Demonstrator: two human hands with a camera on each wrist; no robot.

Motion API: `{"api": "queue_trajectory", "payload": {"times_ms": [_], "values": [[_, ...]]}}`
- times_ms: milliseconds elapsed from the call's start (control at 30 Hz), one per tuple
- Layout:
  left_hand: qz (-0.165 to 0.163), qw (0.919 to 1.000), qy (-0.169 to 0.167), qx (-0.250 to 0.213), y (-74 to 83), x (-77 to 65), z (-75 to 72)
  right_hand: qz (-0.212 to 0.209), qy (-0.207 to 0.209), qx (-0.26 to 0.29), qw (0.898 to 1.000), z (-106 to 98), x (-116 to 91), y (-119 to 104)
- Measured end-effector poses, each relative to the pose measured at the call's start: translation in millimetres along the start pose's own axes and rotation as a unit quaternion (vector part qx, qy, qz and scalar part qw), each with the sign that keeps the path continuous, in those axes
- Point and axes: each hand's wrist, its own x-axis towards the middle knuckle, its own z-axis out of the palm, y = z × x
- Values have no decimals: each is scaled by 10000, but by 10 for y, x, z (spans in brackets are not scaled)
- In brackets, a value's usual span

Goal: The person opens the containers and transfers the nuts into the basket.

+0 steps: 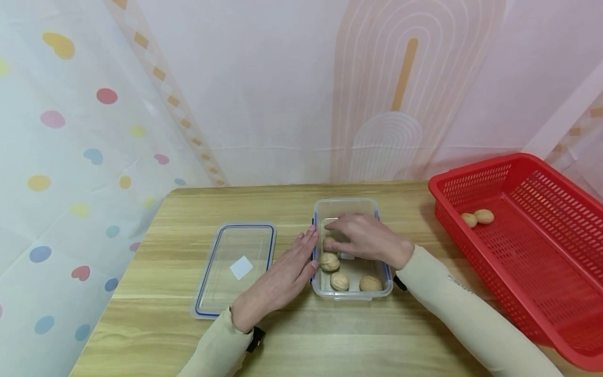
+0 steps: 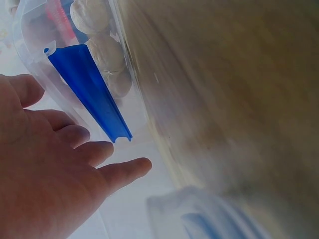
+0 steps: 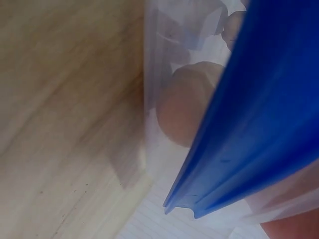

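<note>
A clear plastic container with blue side clips stands on the table, several walnuts lying along its left side and front. My left hand has its fingers extended against the container's left wall; in the left wrist view they lie beside a blue clip. Inside the container is my right hand, bent over, its thumb and fingers about a walnut by the left wall. The right wrist view shows a blue clip close up, hiding most of that hand.
A clear lid with a blue seal and a white label lies left of the container. At right stands a red perforated basket holding two walnuts. A patterned cloth hangs behind the wooden table.
</note>
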Motion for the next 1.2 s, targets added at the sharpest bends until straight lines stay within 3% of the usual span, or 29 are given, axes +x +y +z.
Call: {"api": "queue_trajectory", "payload": {"times_ms": [467,1200], "values": [[35,10000,14,-3,-6,-3,3,-339,-71,-184,9992,38,61,-4],[2,10000,-16,4,-5,-7,5,-135,-343,291,9989,5,75,-9]]}}
